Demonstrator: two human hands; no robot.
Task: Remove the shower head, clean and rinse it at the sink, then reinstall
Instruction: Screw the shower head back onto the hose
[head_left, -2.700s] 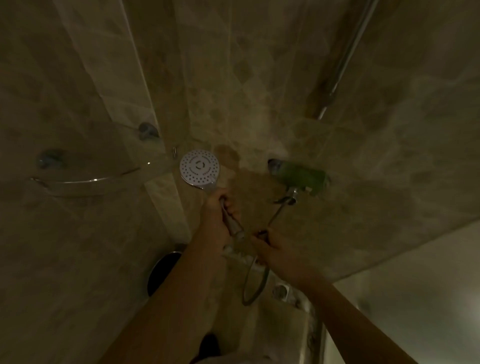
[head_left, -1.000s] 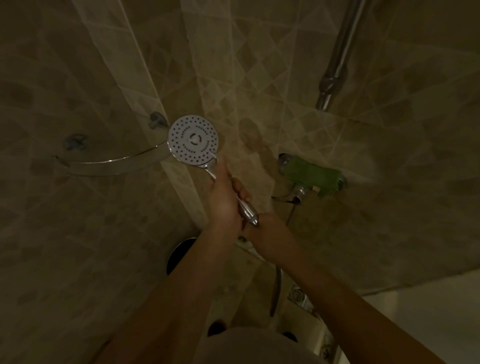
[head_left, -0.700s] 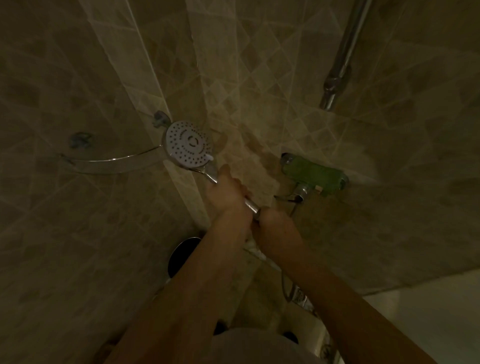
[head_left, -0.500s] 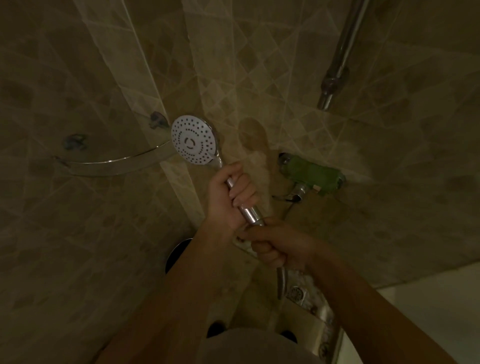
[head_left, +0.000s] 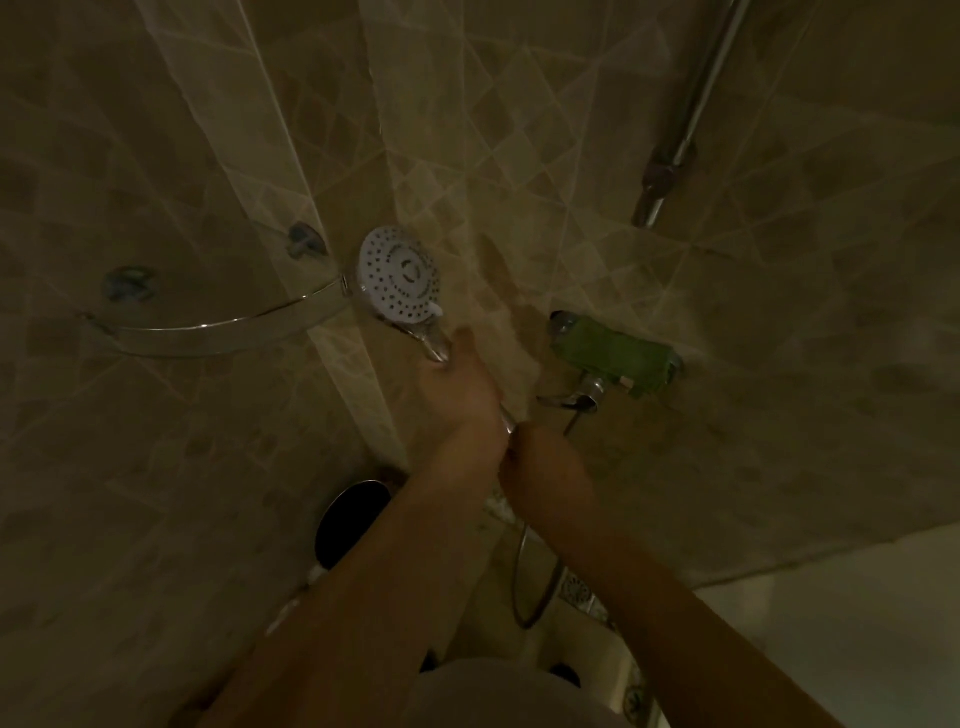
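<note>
The shower head (head_left: 399, 279), a round white spray face with many holes on a chrome handle, is held up in front of the tiled wall. My left hand (head_left: 457, 387) is wrapped around the handle just below the face. My right hand (head_left: 540, 467) is closed around the lower end of the handle, where the hose joins; the joint itself is hidden by my fingers. The chrome hose (head_left: 524, 582) loops down below my right wrist.
A green-covered mixer tap (head_left: 613, 356) with a chrome lever is on the wall to the right. A chrome riser rail (head_left: 685, 114) runs up at top right. A curved glass corner shelf (head_left: 218, 330) is at the left. A dark round bin (head_left: 350, 519) stands below.
My left hand has rolled over on the handle so its back faces me, and the spray face has tilted slightly. My right hand has moved up close against the left.
</note>
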